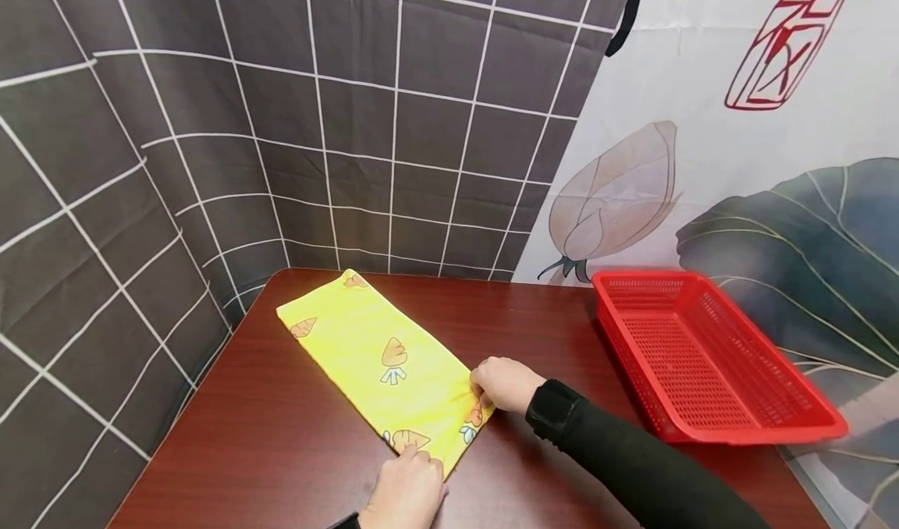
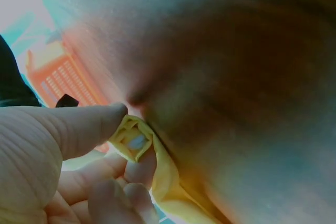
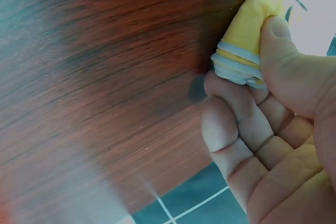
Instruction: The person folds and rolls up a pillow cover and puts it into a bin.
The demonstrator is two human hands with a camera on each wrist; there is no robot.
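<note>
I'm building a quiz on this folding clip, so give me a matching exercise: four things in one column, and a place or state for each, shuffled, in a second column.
Things:
1. yellow cloth
2. red basket
3. left hand
4. right hand

Places or states:
A. pinches the cloth's near corner, at the table's front edge
B. stands empty to the right on the table
C. lies folded in a long strip on the table
D. pinches the cloth's right-hand corner, black sleeve behind it

Pairs: 1-C, 2-B, 3-A, 4-D

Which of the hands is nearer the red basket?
Right. The right hand pinches the yellow cloth corner on the side of the red basket; the left hand grips the opposite near corner, farther away.
</note>
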